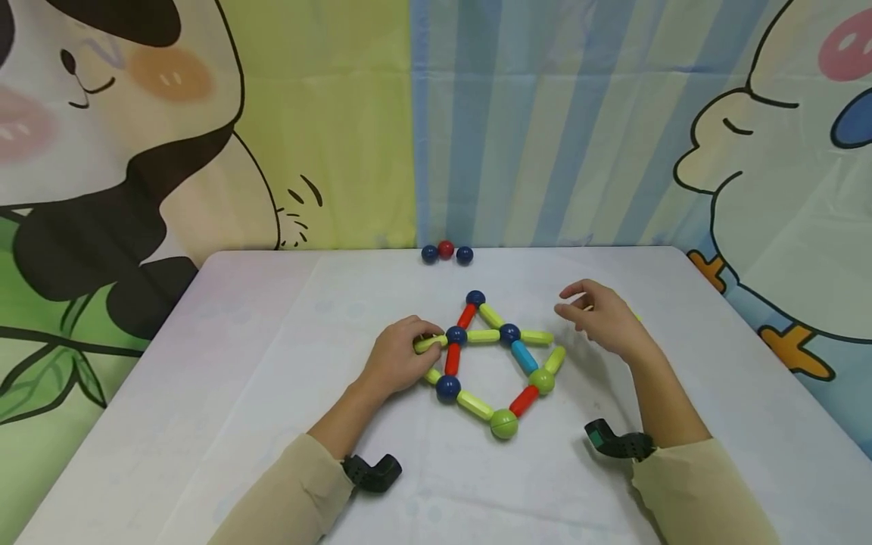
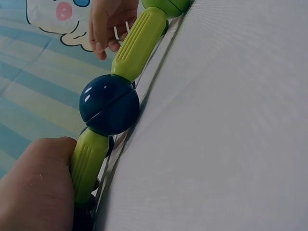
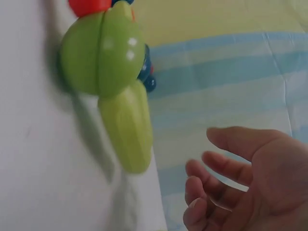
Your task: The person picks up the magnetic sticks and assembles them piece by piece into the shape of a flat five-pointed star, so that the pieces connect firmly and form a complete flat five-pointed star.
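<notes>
A flat frame of magnetic rods and balls lies on the table, with blue balls (image 1: 448,388), green balls (image 1: 504,424), red rods (image 1: 524,401), a light blue rod (image 1: 524,357) and yellow-green rods (image 1: 474,405). At its left side my left hand (image 1: 403,356) grips a yellow-green rod (image 1: 429,344) that joins a blue ball (image 1: 456,335). In the left wrist view the thumb lies along a yellow-green rod (image 2: 89,161) below a blue ball (image 2: 109,104). My right hand (image 1: 605,314) hovers right of the frame, fingers loosely bent, holding nothing. Near it, a yellow-green rod (image 3: 126,130) sticks out from a green ball (image 3: 103,53).
Two loose blue balls (image 1: 465,256) and a red ball (image 1: 446,250) sit in a row at the back edge of the white table (image 1: 272,393). A cartoon-printed curtain (image 1: 545,121) hangs behind. A small yellow-green tip (image 1: 636,316) shows past the right wrist.
</notes>
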`<state>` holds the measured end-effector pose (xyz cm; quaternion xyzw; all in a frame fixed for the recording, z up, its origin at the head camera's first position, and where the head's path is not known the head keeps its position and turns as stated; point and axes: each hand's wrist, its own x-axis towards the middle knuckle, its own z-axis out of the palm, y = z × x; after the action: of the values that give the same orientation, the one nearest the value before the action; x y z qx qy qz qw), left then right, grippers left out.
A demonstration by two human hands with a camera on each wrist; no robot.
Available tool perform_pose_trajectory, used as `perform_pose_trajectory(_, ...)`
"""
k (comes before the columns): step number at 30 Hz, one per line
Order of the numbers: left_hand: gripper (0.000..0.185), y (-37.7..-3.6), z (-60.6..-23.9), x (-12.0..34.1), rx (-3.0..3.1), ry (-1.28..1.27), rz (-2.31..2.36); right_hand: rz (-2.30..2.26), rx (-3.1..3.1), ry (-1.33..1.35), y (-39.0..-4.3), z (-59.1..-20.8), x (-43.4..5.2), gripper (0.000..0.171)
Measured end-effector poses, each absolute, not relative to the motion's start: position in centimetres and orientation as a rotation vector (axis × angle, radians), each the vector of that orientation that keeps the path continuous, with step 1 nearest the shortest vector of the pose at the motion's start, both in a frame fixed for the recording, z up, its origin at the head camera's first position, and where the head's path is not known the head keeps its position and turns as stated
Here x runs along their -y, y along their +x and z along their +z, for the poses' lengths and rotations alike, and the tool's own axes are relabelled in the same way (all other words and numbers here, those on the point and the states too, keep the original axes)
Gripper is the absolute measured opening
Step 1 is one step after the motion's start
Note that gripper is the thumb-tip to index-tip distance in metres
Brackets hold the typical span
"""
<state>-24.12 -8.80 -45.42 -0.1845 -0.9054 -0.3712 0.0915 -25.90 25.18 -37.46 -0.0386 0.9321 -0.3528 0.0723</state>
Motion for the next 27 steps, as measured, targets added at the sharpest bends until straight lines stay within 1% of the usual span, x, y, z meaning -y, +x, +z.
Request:
perform_pose_trajectory(4, 0.022, -24.1, -45.5, 8.9, 2.673, -0.542, -1.149, -1.1, -2.844, -0.066, -26.9, -36.3, -23.4, 0.054)
perform_pose_trajectory(11, 0.021, -24.0, -45.4, 8.9, 2.664, -0.543, -1.184, -1.222, -2.79, -0.072, -29.3, -35.0, -20.0, 0.052)
perform_pose_trajectory(18, 0.023, -24.1, -45.5, 9.1, 2.698, -0.557, -1.177, -1.293, -2.721, -0.107, -32.2, -35.9, -16.5, 0.051)
perform_pose_trajectory(27, 0.023, -24.4, -45.4, 9.1, 2.705, -0.555, -1.184, -1.332, -2.723, -0.019, -36.4, -37.8, -13.2, 0.059)
